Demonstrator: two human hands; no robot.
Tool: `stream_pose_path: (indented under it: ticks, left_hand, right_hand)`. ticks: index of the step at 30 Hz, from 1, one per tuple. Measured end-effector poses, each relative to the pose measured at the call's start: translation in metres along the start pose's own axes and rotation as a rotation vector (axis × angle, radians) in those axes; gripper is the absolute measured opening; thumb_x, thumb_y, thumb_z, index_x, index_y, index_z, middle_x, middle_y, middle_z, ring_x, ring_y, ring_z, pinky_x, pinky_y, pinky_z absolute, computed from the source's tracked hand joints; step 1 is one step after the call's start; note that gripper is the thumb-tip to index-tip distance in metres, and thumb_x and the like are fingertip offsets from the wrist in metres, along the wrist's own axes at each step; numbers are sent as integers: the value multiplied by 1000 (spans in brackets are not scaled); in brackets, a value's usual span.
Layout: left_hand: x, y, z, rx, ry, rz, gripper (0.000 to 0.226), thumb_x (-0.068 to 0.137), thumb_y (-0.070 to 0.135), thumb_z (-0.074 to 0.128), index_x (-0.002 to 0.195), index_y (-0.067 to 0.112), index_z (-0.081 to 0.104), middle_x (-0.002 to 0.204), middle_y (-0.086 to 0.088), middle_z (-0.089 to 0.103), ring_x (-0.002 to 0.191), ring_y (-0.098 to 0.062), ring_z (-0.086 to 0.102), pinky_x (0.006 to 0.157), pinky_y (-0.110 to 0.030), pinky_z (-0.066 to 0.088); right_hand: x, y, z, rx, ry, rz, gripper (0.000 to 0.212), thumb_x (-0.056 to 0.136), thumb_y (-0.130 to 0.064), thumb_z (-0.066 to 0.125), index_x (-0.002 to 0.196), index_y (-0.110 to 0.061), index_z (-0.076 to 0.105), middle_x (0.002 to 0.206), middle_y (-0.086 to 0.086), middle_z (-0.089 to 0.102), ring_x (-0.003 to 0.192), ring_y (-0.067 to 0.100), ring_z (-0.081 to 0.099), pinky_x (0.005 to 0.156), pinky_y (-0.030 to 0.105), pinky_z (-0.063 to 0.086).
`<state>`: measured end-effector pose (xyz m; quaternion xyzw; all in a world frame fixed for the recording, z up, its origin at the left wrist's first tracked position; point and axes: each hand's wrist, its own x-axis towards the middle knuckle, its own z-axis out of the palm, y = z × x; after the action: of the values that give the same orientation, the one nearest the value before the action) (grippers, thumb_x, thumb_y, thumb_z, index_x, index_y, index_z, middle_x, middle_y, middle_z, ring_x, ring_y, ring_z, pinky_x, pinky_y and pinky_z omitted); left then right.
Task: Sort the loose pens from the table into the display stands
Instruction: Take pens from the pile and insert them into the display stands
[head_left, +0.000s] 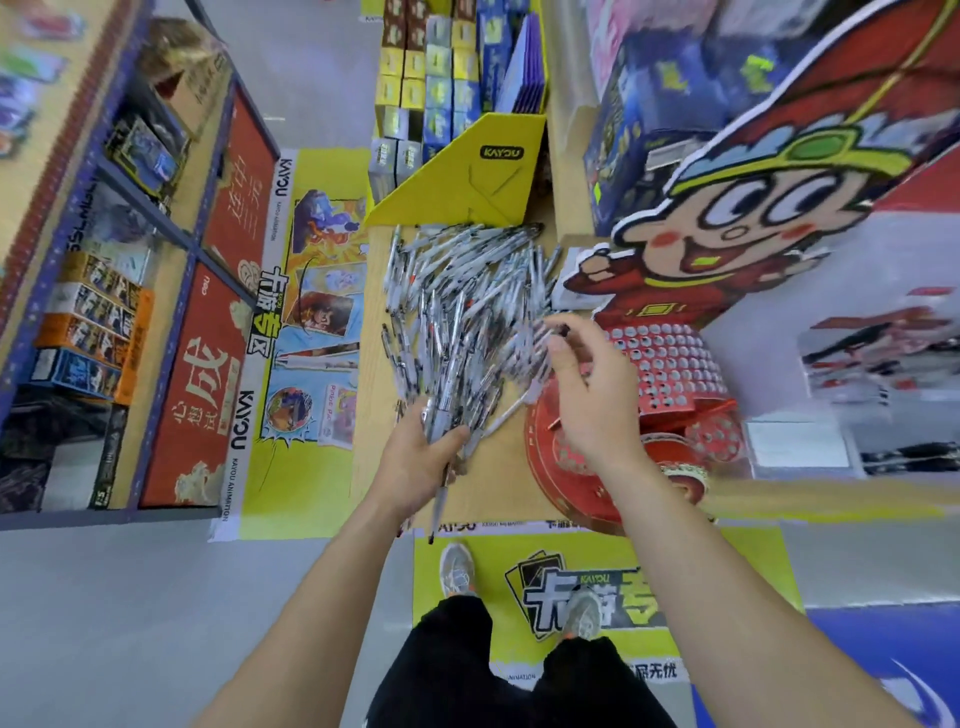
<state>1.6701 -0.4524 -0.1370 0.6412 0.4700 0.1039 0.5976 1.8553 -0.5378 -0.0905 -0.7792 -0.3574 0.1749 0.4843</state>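
The left hand (418, 460) grips a thick bundle of grey-and-white pens (441, 415) by their lower ends, fanned upward over the near part of the wooden surface (373, 338), where a large heap of loose pens (457, 291) lies between the yellow cardboard display (485, 182) at the far end and the person. The right hand (587, 400) hovers with loosely curved fingers over the heap's right edge, just beside the red perforated display stand (670, 364) with its cartoon figure (737, 208). Motion blur hides whether its fingertips pinch a pen.
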Motion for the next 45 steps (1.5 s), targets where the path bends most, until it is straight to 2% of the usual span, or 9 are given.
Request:
stream_pose_path:
  ticks: [3,6,10,13,17,22,27,37,45]
  left_hand:
    - [-10,7,23,-1,-27,-25,30,98,19,66,119,3,51,59,-4,65,53,-22,65,58,-44,57]
    - [-14,17,47,0,-24,-49,42,99,17,66,129,-4,46,57,-2,63,52,-19,64,54,-36,55]
    - [-14,35,72,-12,-27,-54,45,100,20,65,131,-6,46,58,-6,62,53,-19,61,52,-34,51]
    - [-14,44,84,-5,-33,-55,49,99,27,65,131,-4,46,58,-4,63,54,-18,61,51,-31,49]
    - [-21,57,98,-14,-45,-23,20,101,18,63,119,18,55,60,-6,62,47,-12,55,44,-21,43]
    - [-25,63,113,-32,-27,-5,22,100,15,64,119,14,53,61,-4,62,48,-12,54,44,-23,44]
    - [-34,66,127,-17,-4,6,19,100,18,65,109,29,51,64,-7,63,50,-14,54,46,-22,44]
    - [-46,67,136,-49,42,5,14,99,18,66,105,20,54,63,-8,64,48,-14,55,44,-21,43]
    - [-48,71,133,-57,29,17,12,99,18,65,104,21,55,58,2,63,46,-10,54,45,-20,44]
  right_hand:
    - [-5,3,-41,5,23,6,28,107,-32,48,129,-27,63,111,-12,69,94,8,65,81,26,49]
    - [-6,11,-77,-9,83,18,29,107,-22,46,131,-25,61,114,-18,64,100,-9,58,87,13,43]
    - [-1,27,-108,1,133,54,23,105,-20,45,124,-28,56,110,-8,69,103,8,64,91,35,52]
    - [4,31,-124,0,116,76,18,106,-21,44,119,-27,54,110,-10,72,105,5,65,93,36,53]
    - [4,30,-143,-8,95,90,18,105,-17,48,114,-27,60,111,-12,70,105,0,63,90,22,50]
    - [1,32,-162,-22,78,69,20,102,-13,54,114,-23,67,107,-15,68,101,-10,59,85,3,42]
    - [-4,39,-171,-33,-10,32,19,101,-12,57,112,-23,67,105,-15,69,101,-6,62,87,6,45]
    - [-5,43,-167,-85,-114,-5,19,100,-14,58,113,-25,68,103,-20,67,97,-14,59,82,1,42]
    - [5,40,-148,-263,-222,-26,23,98,-17,62,119,-19,71,113,-4,72,102,10,65,95,32,53]
